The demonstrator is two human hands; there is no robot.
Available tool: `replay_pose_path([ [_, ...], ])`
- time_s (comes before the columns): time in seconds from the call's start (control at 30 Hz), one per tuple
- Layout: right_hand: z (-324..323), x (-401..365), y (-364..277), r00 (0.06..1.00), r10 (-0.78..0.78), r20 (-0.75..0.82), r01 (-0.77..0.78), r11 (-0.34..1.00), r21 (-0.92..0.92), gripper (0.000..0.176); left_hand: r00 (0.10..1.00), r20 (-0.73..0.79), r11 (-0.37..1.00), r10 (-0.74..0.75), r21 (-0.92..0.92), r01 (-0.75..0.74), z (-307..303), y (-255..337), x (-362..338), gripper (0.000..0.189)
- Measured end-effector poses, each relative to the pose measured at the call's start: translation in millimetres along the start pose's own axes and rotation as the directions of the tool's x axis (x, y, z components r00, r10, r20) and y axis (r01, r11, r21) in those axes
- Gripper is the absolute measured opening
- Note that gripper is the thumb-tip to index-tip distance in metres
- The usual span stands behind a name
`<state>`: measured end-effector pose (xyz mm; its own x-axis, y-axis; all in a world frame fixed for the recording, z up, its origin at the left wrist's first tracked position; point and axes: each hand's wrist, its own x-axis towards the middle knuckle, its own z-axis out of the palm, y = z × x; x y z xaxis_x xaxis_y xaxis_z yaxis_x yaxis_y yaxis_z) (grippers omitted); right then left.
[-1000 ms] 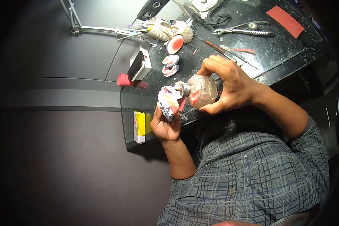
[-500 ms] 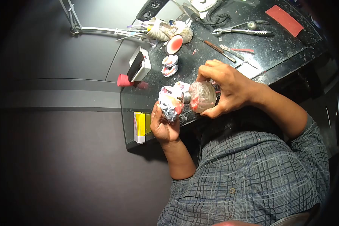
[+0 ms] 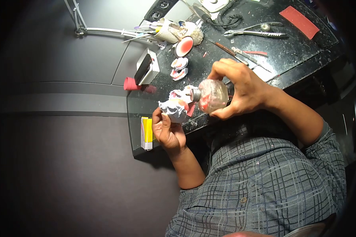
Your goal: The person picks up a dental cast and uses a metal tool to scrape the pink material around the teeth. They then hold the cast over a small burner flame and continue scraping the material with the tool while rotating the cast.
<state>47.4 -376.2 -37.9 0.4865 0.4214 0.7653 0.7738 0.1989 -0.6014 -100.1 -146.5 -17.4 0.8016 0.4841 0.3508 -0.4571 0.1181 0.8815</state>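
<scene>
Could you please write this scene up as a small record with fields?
Left hand: holds a white dental model
Right hand: grips a clear bottle, its metal neck pointing toward the model
Neck contact with model: cannot tell
Bench: dark, speckled
Also on bench: pliers, red sheet, yellow-and-white box

Dental cast [image 3: 173, 110] left, bottle [image 3: 212, 98] right, at the desk [image 3: 292, 59]
Behind them I see paired models [image 3: 179, 73], pliers [image 3: 261, 33] farther right.
</scene>
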Motion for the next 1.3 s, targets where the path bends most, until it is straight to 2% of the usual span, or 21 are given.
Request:
replay_pose_path([
  [0.03, -1.2, 0.8, 0.2, 1.000, 0.004, -0.023, -0.005, 1.000, -0.012, 0.057, 0.993, -0.007, 0.988, 0.114, 0.106, -0.113, 1.4, -0.2, -0.8, 0.030],
  [0.07, -2.1, 1.4, -0.6, 1.000, 0.003, -0.021, -0.003, 1.000, -0.012, 0.057, 0.993, -0.009, 0.988, 0.116, 0.106, -0.114, -1.9, -0.4, -1.0, 0.030],
  [0.13, -4.4, 3.0, -3.2, 0.988, 0.122, -0.095, -0.118, 0.992, 0.049, 0.057, 0.947, 0.144, 0.880, 0.287, 0.351, -0.320, -11.5, -0.6, -1.7, 0.030],
  [0.17, -8.3, 3.1, -4.5, 0.982, 0.184, -0.048, -0.179, 0.980, 0.091, 0.060, 0.924, 0.161, 0.851, 0.347, 0.360, -0.382, -13.4, -5.2, -1.0, 0.028],
  [0.2, -8.1, 3.7, -4.4, 0.982, 0.181, -0.047, -0.176, 0.980, 0.091, 0.060, 0.923, 0.160, 0.850, 0.349, 0.360, -0.384, -13.5, -8.6, 1.4, 0.028],
  [0.27, -7.5, 4.2, -3.6, 0.975, 0.188, -0.121, -0.161, 0.966, 0.202, 0.066, 0.861, 0.182, 0.768, 0.475, 0.390, -0.507, -12.9, -13.7, 5.7, 0.025],
  [0.33, -5.7, 5.2, -1.8, 0.974, 0.158, -0.165, -0.120, 0.968, 0.219, 0.070, 0.865, 0.175, 0.770, 0.471, 0.396, -0.499, -10.5, -14.4, 4.8, 0.023],
  [0.43, -7.9, 3.9, -2.0, 0.969, 0.205, -0.137, -0.172, 0.960, 0.222, 0.076, 0.897, 0.167, 0.849, 0.409, 0.290, -0.442, -6.6, -14.2, 2.6, 0.032],
  [0.5, -10.8, 3.6, -3.1, 0.982, 0.157, -0.102, -0.149, 0.985, 0.082, 0.074, 0.887, 0.173, 0.828, 0.428, 0.318, -0.461, -2.9, -14.7, 4.3, 0.032],
  [0.53, -10.7, 3.6, -3.7, 0.982, 0.158, -0.102, -0.150, 0.985, 0.083, 0.074, 0.888, 0.173, 0.829, 0.427, 0.318, -0.460, 0.8, -14.3, 3.6, 0.032],
  [0.6, -9.8, 4.3, -4.9, 0.976, 0.192, -0.097, -0.185, 0.979, 0.083, 0.070, 0.929, 0.125, 0.879, 0.347, 0.302, -0.369, 8.4, -12.9, 1.7, 0.023],
  [0.63, -9.4, 4.2, -4.1, 0.977, 0.192, -0.097, -0.185, 0.979, 0.084, 0.070, 0.929, 0.125, 0.878, 0.348, 0.303, -0.369, 7.2, -12.7, 1.6, 0.023],
  [0.7, -8.9, 3.9, -1.9, 0.976, 0.195, -0.095, -0.189, 0.979, 0.071, 0.070, 0.976, 0.086, 0.961, 0.201, 0.177, -0.214, 5.7, -12.2, 1.7, 0.027],
  [0.73, -9.2, 3.8, -1.7, 0.976, 0.195, -0.096, -0.189, 0.980, 0.070, 0.070, 0.976, 0.086, 0.961, 0.201, 0.176, -0.214, 7.4, -12.6, 1.1, 0.027],
  [0.8, -9.6, 3.6, -1.6, 0.977, 0.193, -0.096, -0.188, 0.981, 0.056, 0.069, 0.991, -0.008, 0.987, 0.132, 0.090, -0.131, 11.9, -13.5, -1.2, 0.030],
  [0.9, -8.4, 3.3, 0.7, 0.979, 0.172, -0.105, -0.167, 0.985, 0.050, 0.069, 0.996, 0.071, 0.998, 0.044, 0.044, -0.048, 10.0, -10.1, -1.3, 0.032],
  [1.3, -6.1, 2.2, 2.4, 0.986, 0.125, -0.114, -0.125, 0.992, 0.010, 0.065, 0.998, 0.062, 1.000, 0.013, 0.007, -0.013, 12.0, -10.4, -2.3, 0.030],
])
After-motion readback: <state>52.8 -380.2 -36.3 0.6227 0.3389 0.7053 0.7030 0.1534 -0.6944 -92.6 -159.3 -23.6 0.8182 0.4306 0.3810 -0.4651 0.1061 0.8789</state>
